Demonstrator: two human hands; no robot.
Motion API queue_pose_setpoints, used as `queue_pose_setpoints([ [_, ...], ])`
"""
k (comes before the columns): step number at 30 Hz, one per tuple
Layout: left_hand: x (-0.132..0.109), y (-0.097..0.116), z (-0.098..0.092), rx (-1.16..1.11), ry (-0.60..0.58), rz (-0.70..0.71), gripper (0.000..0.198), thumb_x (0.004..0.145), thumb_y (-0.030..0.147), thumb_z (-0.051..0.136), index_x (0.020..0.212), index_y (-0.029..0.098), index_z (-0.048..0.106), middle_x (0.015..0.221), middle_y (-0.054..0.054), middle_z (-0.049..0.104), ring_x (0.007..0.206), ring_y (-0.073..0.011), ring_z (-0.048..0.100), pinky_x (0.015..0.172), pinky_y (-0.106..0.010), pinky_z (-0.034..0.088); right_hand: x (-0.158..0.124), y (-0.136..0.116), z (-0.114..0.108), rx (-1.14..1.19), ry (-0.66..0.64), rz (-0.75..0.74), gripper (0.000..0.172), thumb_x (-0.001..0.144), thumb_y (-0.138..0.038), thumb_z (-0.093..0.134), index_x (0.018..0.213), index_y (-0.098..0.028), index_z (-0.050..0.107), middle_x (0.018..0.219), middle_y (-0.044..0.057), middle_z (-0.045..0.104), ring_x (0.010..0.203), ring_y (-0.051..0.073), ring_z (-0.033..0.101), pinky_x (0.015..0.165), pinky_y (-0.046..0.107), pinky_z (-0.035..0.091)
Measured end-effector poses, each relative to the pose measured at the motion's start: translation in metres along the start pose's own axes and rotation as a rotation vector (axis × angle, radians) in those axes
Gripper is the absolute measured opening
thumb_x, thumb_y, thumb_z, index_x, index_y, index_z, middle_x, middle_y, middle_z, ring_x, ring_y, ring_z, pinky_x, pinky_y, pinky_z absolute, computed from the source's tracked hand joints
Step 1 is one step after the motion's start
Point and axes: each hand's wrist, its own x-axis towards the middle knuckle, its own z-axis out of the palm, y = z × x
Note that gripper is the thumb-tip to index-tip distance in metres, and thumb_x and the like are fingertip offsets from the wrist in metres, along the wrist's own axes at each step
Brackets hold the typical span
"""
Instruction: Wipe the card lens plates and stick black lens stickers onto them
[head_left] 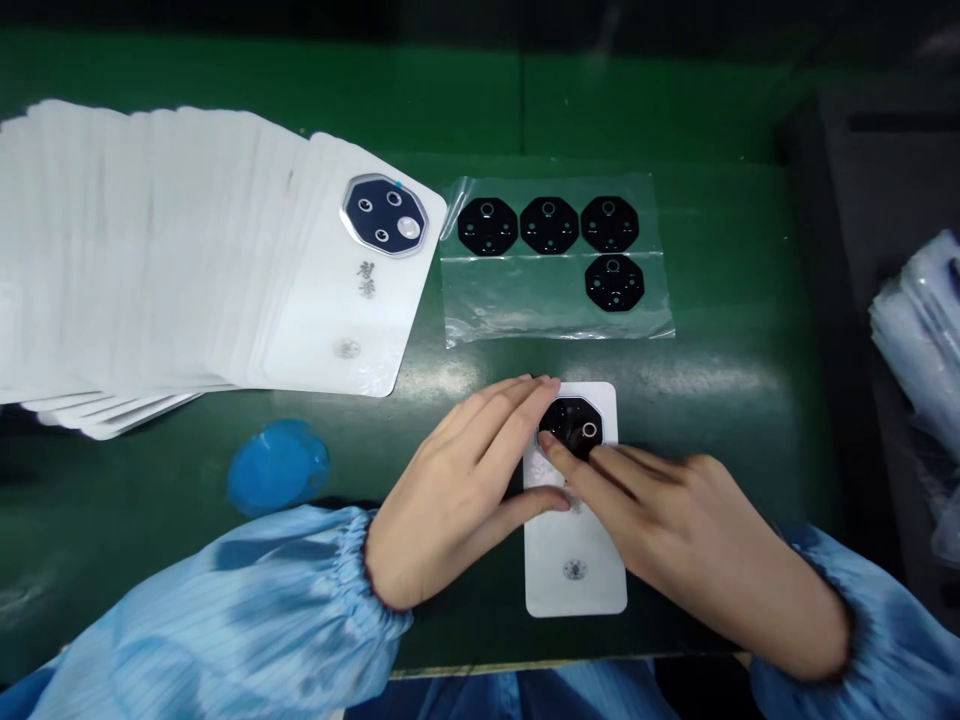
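Panel (574, 540), white, flat on green bench (750, 300), near the front edge. Black octagon (576, 420) at its far end. Left hand (465, 480): thumb spread from fingers, thumb over panel, fingertips at its upper left edge. Right hand (675, 520): index fingertip at octagon's lower left, other fingers curled; cannot tell whether they grip anything. Clear film (517, 290) beyond, bearing four octagons (549, 226). Fanned stack (187, 260) and blue disc (277, 465) to the left.

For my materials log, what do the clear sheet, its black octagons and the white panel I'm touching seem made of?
Clear sheet: likely plastic film; see-through, wrinkled, shiny.
Black octagons: possibly glass or plastic; crisp-edged, glossy.
White panel: maybe plastic or glass; smooth, faint sheen.
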Motion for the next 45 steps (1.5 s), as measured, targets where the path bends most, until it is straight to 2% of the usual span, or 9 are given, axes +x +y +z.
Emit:
queue_pose_setpoints([
  [4, 0.003, -0.001, -0.002, -0.046, -0.033, -0.032, 0.074, 0.081, 0.045, 0.063, 0.141, 0.014, 0.031, 0.133, -0.014, 0.046, 0.124, -0.0263, 0.041, 0.102, -0.042, 0.040, 0.005, 0.011, 0.006, 0.392, 0.123, 0.158, 0.037, 0.093, -0.023, 0.049, 0.130, -0.023, 0.047, 0.098, 0.001, 0.067, 0.076, 0.013, 0.064, 0.062, 0.025, 0.050],
  [8, 0.000, -0.003, -0.003, -0.146, -0.011, -0.020, 0.073, 0.079, 0.036, 0.068, 0.140, 0.021, 0.031, 0.128, -0.013, 0.042, 0.122, -0.0294, 0.042, 0.099, -0.048, 0.044, 0.012, 0.019, 0.003, 0.665, 0.365, 0.550, 0.040, 0.085, -0.027, 0.061, 0.124, -0.022, 0.051, 0.064, -0.006, 0.057, 0.048, 0.009, 0.050, 0.047, 0.021, 0.044],
  [10, -0.003, -0.002, 0.000, -0.269, 0.040, -0.019, 0.071, 0.079, 0.026, 0.069, 0.140, 0.024, 0.031, 0.128, -0.012, 0.040, 0.124, -0.0281, 0.042, 0.097, -0.044, 0.049, 0.015, 0.021, -0.001, 0.820, 0.330, 0.605, 0.038, 0.081, -0.028, 0.065, 0.117, -0.020, 0.056, 0.063, -0.005, 0.057, 0.051, 0.010, 0.052, 0.047, 0.021, 0.044],
  [13, -0.006, 0.002, 0.004, -0.602, 0.139, -0.123, 0.073, 0.076, 0.014, 0.070, 0.138, 0.028, 0.034, 0.134, -0.010, 0.034, 0.120, -0.0245, 0.049, 0.091, -0.036, 0.055, 0.016, 0.019, -0.007, 1.150, 0.177, 0.583, 0.013, 0.081, -0.029, 0.064, 0.089, -0.019, 0.065, 0.068, -0.002, 0.061, 0.054, 0.009, 0.054, 0.045, 0.019, 0.042],
  [16, -0.005, 0.007, 0.004, -0.952, 0.195, -0.264, 0.073, 0.076, 0.007, 0.068, 0.137, 0.028, 0.034, 0.138, -0.010, 0.036, 0.099, -0.0186, 0.063, 0.081, -0.033, 0.060, 0.014, 0.016, -0.005, 1.432, 0.158, 0.612, 0.015, 0.082, -0.030, 0.065, 0.076, -0.017, 0.063, 0.053, -0.007, 0.045, 0.042, 0.004, 0.035, 0.036, 0.017, 0.027],
  [18, -0.002, 0.009, 0.001, -1.084, 0.174, -0.328, 0.064, 0.078, 0.005, 0.065, 0.133, 0.024, 0.039, 0.128, -0.009, 0.051, 0.086, -0.0154, 0.067, 0.069, -0.028, 0.062, 0.011, 0.014, -0.002, 1.548, 0.193, 0.628, 0.016, 0.082, -0.032, 0.065, 0.077, -0.017, 0.061, 0.050, -0.009, 0.036, 0.040, 0.003, 0.027, 0.035, 0.018, 0.022],
  [23, 0.004, 0.012, -0.008, -1.128, 0.136, -0.373, 0.024, 0.084, 0.005, 0.056, 0.105, 0.017, 0.061, 0.081, -0.003, 0.073, 0.064, -0.0103, 0.068, 0.051, -0.016, 0.056, 0.010, 0.010, -0.001, 1.546, 0.234, 0.599, 0.020, 0.085, -0.032, 0.061, 0.074, -0.015, 0.059, 0.050, -0.009, 0.031, 0.040, 0.003, 0.025, 0.035, 0.019, 0.022],
  [35, 0.002, 0.010, -0.009, -1.231, 0.090, -0.477, 0.017, 0.088, 0.017, 0.057, 0.104, 0.022, 0.064, 0.079, 0.002, 0.074, 0.063, -0.0059, 0.065, 0.053, -0.010, 0.051, 0.006, 0.011, -0.002, 1.660, 0.221, 0.563, 0.004, 0.080, -0.018, 0.065, 0.076, -0.018, 0.064, 0.050, -0.008, 0.029, 0.042, 0.003, 0.025, 0.038, 0.019, 0.020],
  [45, 0.000, 0.007, -0.006, -1.172, 0.114, -0.458, 0.017, 0.089, 0.018, 0.056, 0.103, 0.024, 0.064, 0.076, 0.003, 0.073, 0.063, -0.0049, 0.063, 0.053, -0.008, 0.047, 0.008, 0.011, 0.000, 1.634, 0.226, 0.555, 0.013, 0.086, -0.029, 0.060, 0.078, -0.019, 0.064, 0.050, -0.008, 0.027, 0.042, 0.003, 0.024, 0.039, 0.019, 0.021],
])
